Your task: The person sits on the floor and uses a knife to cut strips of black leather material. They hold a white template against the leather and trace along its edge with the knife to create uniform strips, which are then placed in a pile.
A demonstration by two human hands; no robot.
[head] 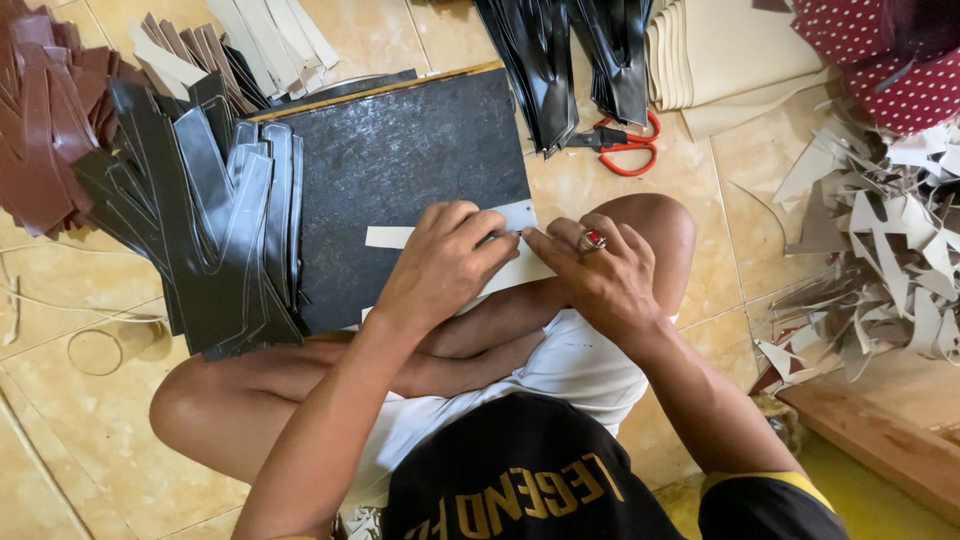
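I sit cross-legged on a tiled floor with a dark cutting board [400, 150] in front of my knees. A pale cream cut-out piece [392, 237] lies across the board's near edge. My left hand [445, 262] presses down on it with bent fingers. My right hand [600, 275], with a red-stone ring, pinches the same piece at its right end, fingertips meeting the left hand's. Whether a tool is between the fingers is hidden.
A fan of black shaped leather pieces [215, 225] lies left of the board, with brown pieces [45, 120] beyond. Red-handled scissors [628, 145] lie behind the board, beside black pieces [545, 60] and cream sheets [725, 55]. Pale offcuts [880, 260] are heaped at right.
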